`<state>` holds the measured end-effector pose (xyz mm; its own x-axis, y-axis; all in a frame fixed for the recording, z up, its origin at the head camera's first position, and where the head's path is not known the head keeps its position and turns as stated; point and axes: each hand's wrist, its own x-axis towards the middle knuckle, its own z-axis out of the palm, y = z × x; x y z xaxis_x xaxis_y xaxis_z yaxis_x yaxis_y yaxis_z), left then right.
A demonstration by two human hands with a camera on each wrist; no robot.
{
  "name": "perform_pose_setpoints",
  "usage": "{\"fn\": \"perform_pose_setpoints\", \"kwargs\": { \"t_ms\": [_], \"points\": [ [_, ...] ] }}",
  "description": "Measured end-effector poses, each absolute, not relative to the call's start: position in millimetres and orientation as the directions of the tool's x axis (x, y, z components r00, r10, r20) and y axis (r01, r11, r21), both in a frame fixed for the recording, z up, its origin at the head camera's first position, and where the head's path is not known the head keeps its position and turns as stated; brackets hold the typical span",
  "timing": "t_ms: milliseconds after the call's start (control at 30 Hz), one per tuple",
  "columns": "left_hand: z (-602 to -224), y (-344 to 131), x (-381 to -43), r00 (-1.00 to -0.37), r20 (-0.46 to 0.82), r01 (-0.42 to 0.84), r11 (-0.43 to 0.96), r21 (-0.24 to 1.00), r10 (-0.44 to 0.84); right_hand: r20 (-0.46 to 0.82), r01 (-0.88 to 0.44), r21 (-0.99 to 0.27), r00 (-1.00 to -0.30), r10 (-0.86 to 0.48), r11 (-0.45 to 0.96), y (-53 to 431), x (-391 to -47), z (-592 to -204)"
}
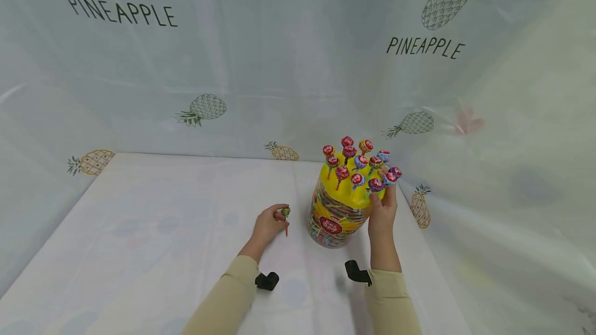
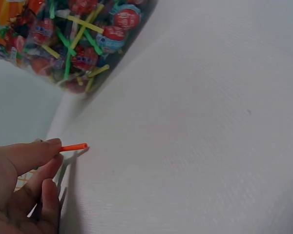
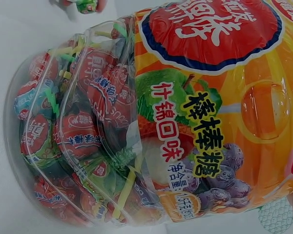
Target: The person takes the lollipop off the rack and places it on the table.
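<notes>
the bench (image 1: 153, 273), spread with a white covering (image 1: 186, 200) marked by faint creases and pale bluish spots (image 1: 128, 227), carries a clear jar (image 1: 339, 214) with wrapped lollipops (image 3: 78, 129) inside, its round base set toward the far right part of the surface.

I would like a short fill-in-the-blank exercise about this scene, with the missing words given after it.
1. In the head view, the lollipop in the left hand has its candy end up and its ____ down.
2. By the right hand, the lid of the big jar is coloured ____.
3. The printed word repeated on the backdrop is ____.
4. The small devices at both wrists are coloured ____.

Missing words: stick; yellow; PINEAPPLE; black.
</notes>
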<state>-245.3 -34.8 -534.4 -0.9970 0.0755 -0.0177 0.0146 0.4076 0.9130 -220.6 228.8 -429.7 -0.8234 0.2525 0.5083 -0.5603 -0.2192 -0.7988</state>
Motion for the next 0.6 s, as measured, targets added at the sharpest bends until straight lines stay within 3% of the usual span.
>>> {"fn": "perform_pose_setpoints", "kwargs": {
  "t_ms": [600],
  "points": [
    [-535.8,-27.2,-247.4,-0.995,-0.011,0.049,0.614,0.788,0.094,0.493,-0.550,-0.805,-0.829,0.263,-0.224,229.3,-221.0,-431.5]
  ]
}}
